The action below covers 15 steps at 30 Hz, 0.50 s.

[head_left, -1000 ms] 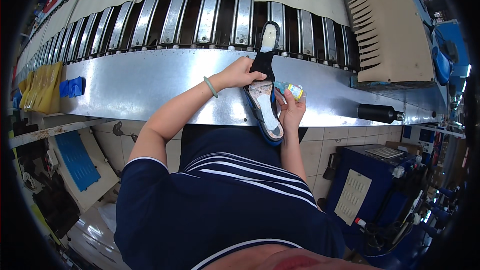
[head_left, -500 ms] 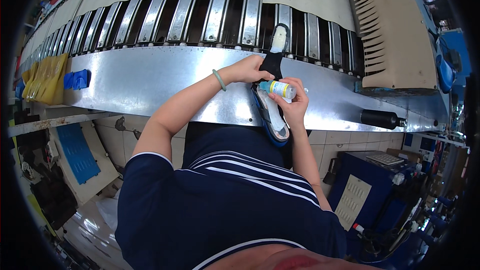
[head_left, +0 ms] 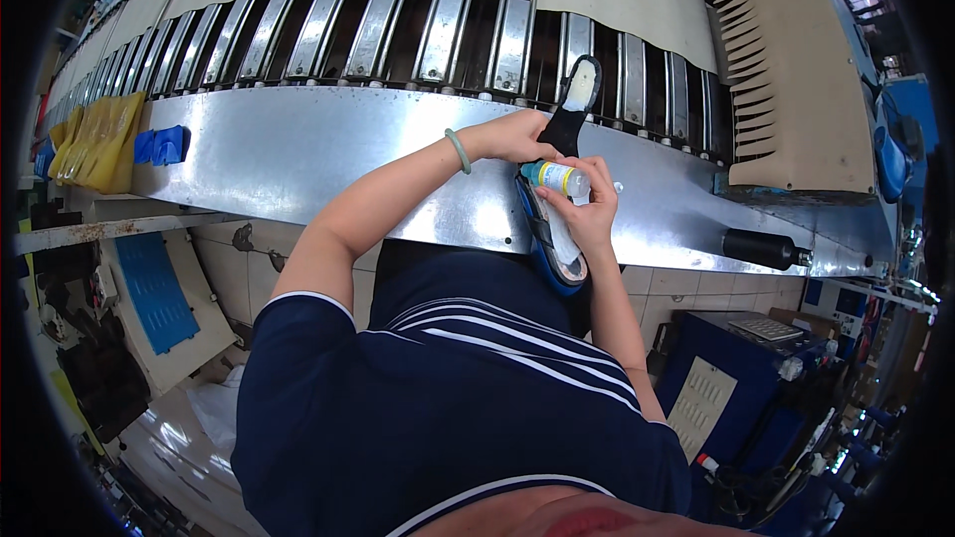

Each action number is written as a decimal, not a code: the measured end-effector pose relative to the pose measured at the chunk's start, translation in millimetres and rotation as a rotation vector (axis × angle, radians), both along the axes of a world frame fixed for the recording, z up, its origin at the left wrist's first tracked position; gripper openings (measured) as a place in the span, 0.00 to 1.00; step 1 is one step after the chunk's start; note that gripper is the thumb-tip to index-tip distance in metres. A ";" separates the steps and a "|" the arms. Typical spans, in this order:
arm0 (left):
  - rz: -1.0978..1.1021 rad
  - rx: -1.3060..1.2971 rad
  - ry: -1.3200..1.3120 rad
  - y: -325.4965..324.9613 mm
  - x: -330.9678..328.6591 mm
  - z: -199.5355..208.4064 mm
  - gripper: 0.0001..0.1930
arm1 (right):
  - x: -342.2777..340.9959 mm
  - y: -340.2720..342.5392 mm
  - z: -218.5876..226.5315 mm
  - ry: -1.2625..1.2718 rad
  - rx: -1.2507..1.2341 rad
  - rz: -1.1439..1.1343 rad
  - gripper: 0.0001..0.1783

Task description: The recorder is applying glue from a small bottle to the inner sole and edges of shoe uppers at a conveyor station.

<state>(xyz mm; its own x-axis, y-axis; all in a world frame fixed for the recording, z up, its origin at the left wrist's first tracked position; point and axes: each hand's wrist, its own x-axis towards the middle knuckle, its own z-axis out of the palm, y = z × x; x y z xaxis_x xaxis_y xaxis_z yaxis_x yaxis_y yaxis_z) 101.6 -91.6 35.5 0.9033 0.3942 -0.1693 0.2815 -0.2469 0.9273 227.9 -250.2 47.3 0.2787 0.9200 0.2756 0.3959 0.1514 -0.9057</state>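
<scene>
My left hand (head_left: 519, 136) is closed, its fingers gripping the black middle part of a shoe whose far end (head_left: 580, 89) points over the rollers. The shoe's near part (head_left: 563, 231) slants toward me across the table edge, with a pale surface facing up and a blue and black rim. My right hand (head_left: 594, 204) is wrapped round a small bottle (head_left: 562, 178) with a yellow and white label and a teal top. The bottle lies tilted over the shoe, its teal end near my left fingers. Whether its tip touches the shoe is hidden.
A metal table ledge (head_left: 328, 139) runs beside a conveyor of metal slats (head_left: 376, 30) under pale cloth. A tan fringed curtain (head_left: 811, 119) hangs at right, near a black bottle (head_left: 761, 249). Yellow gloves (head_left: 102, 144) hang at left. A blue machine (head_left: 711, 378) stands right.
The whole view has shifted slightly, moving the scene a little to the right. Both hands keep their hold on the shoe and the bottle, almost unchanged relative to each other.
</scene>
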 end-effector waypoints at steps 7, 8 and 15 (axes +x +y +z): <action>-0.029 0.103 0.084 6.7 8.0 -24.7 0.14 | 1.9 -3.2 -4.5 0.009 0.006 -0.012 0.21; -0.032 0.105 0.093 6.9 8.9 -24.7 0.15 | 2.7 -3.8 -7.0 0.029 0.001 -0.013 0.21; -0.065 0.091 0.098 7.5 9.0 -14.5 0.14 | 4.1 -3.9 -8.8 0.072 -0.005 0.005 0.21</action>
